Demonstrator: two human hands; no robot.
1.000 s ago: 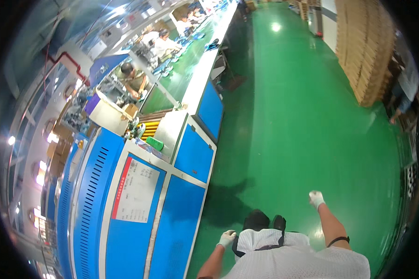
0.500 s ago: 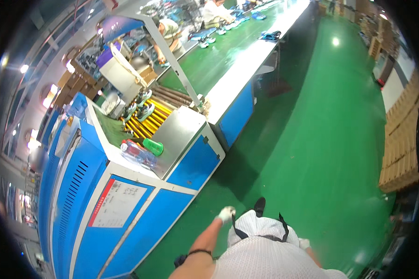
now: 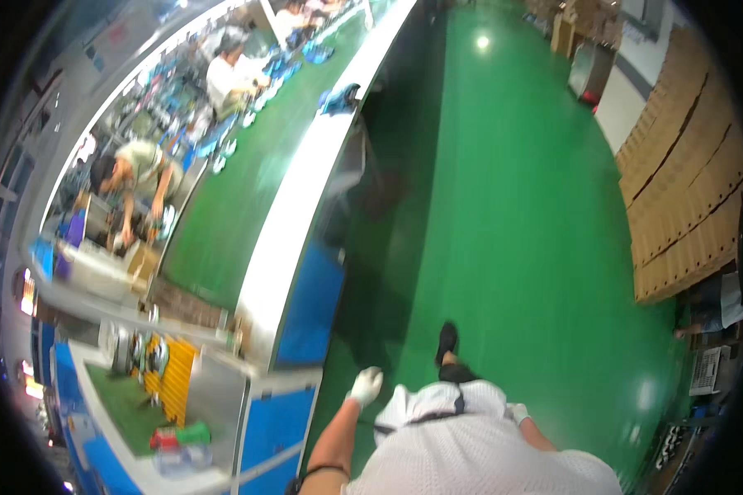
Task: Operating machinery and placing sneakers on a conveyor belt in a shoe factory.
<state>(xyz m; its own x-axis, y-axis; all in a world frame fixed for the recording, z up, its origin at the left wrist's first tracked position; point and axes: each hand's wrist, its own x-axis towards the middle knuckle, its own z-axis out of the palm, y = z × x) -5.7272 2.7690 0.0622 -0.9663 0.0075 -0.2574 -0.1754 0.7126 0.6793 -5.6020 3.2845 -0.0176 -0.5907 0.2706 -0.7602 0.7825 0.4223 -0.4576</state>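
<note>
My left hand [image 3: 366, 385], in a white glove, hangs at my side with its fingers curled into a loose fist; nothing shows in it. It is nearest the white-edged conveyor line [image 3: 285, 219] and the blue cabinet doors [image 3: 274, 422] of the machine at the left. My right hand [image 3: 517, 412], also in a white glove, is partly hidden beside my body, so its fingers cannot be made out. A dark shoe [image 3: 447, 340] of mine is stretched forward on the green floor [image 3: 520, 206].
Shoes [image 3: 155, 355] rest near yellow rollers [image 3: 177, 379]; a green container [image 3: 194, 433] and a clear bottle [image 3: 182, 460] stand on the machine. A blue item [image 3: 338, 101] lies on the line's edge. Two nearer co-workers [image 3: 140, 169] sit beyond it. Stacked cardboard [image 3: 685, 173] lines the right.
I have moved forward along the aisle, and the view has turned right. The machine has shifted to the lower left and the cardboard looms larger. My left hand stays curled.
</note>
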